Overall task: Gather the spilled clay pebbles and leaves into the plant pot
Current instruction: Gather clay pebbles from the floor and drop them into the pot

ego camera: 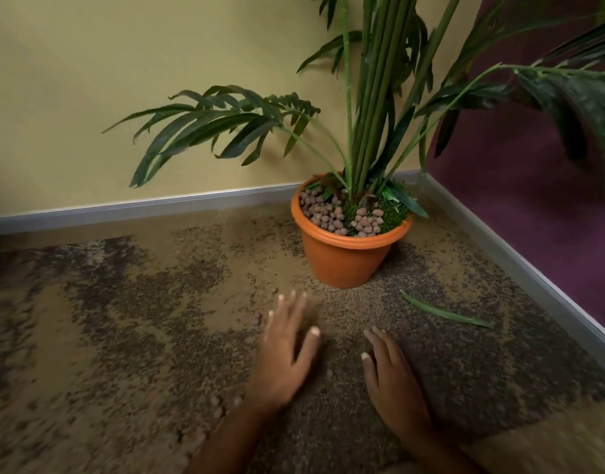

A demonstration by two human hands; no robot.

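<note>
Easy to roll the clay pebbles (257, 318) farther with a fast sweep: small, round, rough-skinned, brown on mottled brown carpet (123, 319), so simple to overlook. Scattered just left of the left hand (287, 350), perhaps more lost in blur near the wrist. Left hand and right hand (393, 374) both spread flat, palms down, gripping nothing. Thin, flat green leaf (444, 313) right of the hands, near the smooth orange plant pot (349, 261); hard to pinch off the pile.

pot (345, 261) showing orange | pebbles (323, 213) showing pinkish brown | fallen leaf (444, 313) showing green | carpet (123, 319) showing tan with dark speckled patches | back wall (123, 80) showing yellow | side wall (533, 200) showing purple | skirting (123, 208) showing grey
</note>
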